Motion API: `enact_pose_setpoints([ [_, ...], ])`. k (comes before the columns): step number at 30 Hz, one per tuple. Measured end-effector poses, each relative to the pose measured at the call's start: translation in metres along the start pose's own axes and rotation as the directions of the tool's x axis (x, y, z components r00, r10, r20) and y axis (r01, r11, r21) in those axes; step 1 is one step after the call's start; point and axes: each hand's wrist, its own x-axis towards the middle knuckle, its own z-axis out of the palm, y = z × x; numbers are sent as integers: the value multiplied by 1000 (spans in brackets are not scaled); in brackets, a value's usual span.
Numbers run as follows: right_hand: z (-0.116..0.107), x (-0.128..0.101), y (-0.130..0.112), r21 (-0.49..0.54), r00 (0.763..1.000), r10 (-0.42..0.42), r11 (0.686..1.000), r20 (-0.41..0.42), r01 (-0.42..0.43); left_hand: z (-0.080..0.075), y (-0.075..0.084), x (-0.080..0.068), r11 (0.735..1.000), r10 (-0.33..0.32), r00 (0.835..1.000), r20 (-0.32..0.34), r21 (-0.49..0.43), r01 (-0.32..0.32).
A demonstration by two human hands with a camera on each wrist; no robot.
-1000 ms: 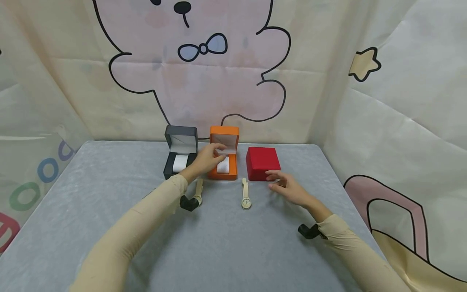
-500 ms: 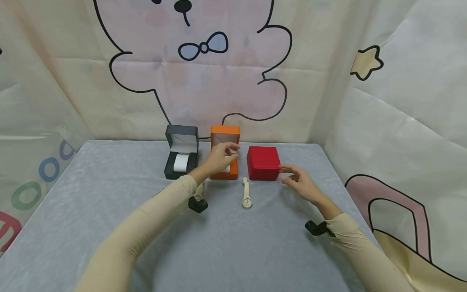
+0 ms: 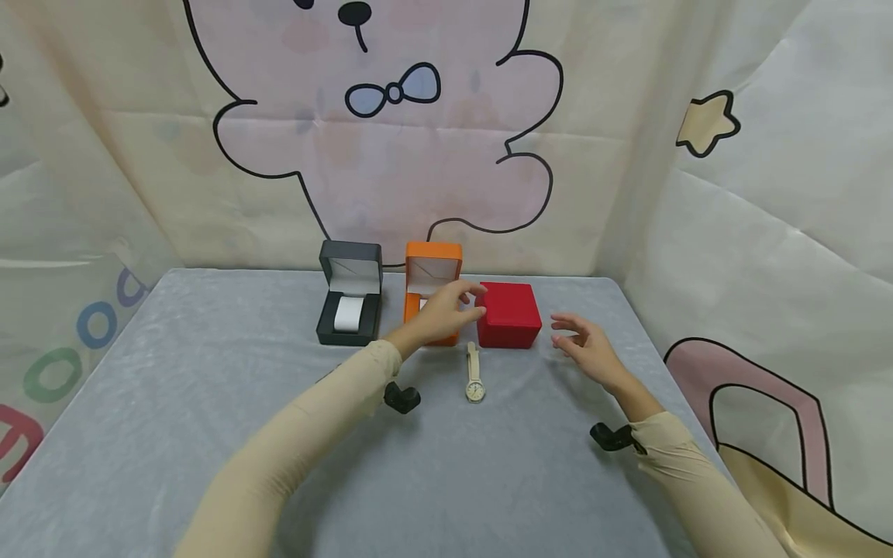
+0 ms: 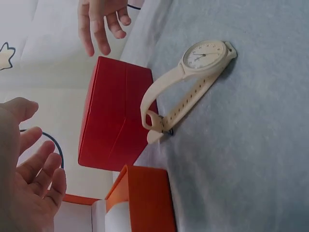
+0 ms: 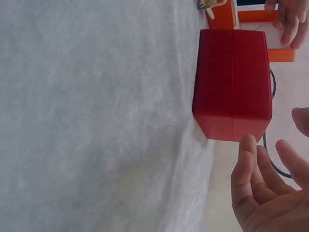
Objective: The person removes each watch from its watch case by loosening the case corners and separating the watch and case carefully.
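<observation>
My left hand (image 3: 446, 310), fingers loosely bent, hangs in front of the open orange watch box (image 3: 434, 262) and by the left edge of the closed red box (image 3: 509, 314). It holds nothing. To the right of that red box hovers my right hand (image 3: 593, 353), relaxed; in the right wrist view, a small gap or overlap lies between its fingertips and the box corner, and I cannot tell if they touch. A cream wristwatch (image 3: 475, 380) lies in front of the red box, its strap buckled into a loop in the left wrist view.
An open dark grey watch box (image 3: 347, 329) with a white cushion (image 3: 349, 314) stands left of the orange one. All the boxes sit near the back edge of the grey cloth-covered table (image 3: 446, 480). A printed curtain (image 3: 446, 178) hangs behind.
My left hand has moved right, from over the orange box toward the red one. My right hand has drawn rightward from the red box. A second watch is now hidden by my left sleeve.
</observation>
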Motion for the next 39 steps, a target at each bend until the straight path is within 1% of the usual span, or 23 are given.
enact_pose_setpoints([
  [2, 0, 0, 2, 0, 1000, 11, 1000, 8, -11, 4, 0, 2, 1000, 0, 1000, 11, 29, -1],
  [7, 0, 2, 6, -7, 999, 28, 1000, 21, -28, 10, -2, 8, 997, -25, 999, 37, 74, 22],
  [13, -1, 2, 9, -16, 999, 45, 999, 27, -44, 13, -2, 12, 994, -49, 997, 60, 98, 43],
  [18, 1, 2, 13, -14, 996, 73, 997, 50, -73, 14, -1, 14, 990, -78, 992, 95, 124, 66],
  [26, 11, 10, 16, 19, 991, 84, 996, 101, -86, 18, -2, 21, 985, -119, 980, 156, 146, 97],
  [31, 19, 18, 16, 27, 989, 102, 994, 107, -106, 21, -5, 27, 978, -153, 974, 166, 167, 125],
  [34, 24, 23, 17, 36, 986, 115, 992, 119, -120, 23, -6, 31, 976, -171, 971, 166, 164, 144],
  [39, 30, 31, 21, 65, 982, 135, 987, 131, -144, 26, -7, 36, 975, -177, 968, 180, 164, 147],
])
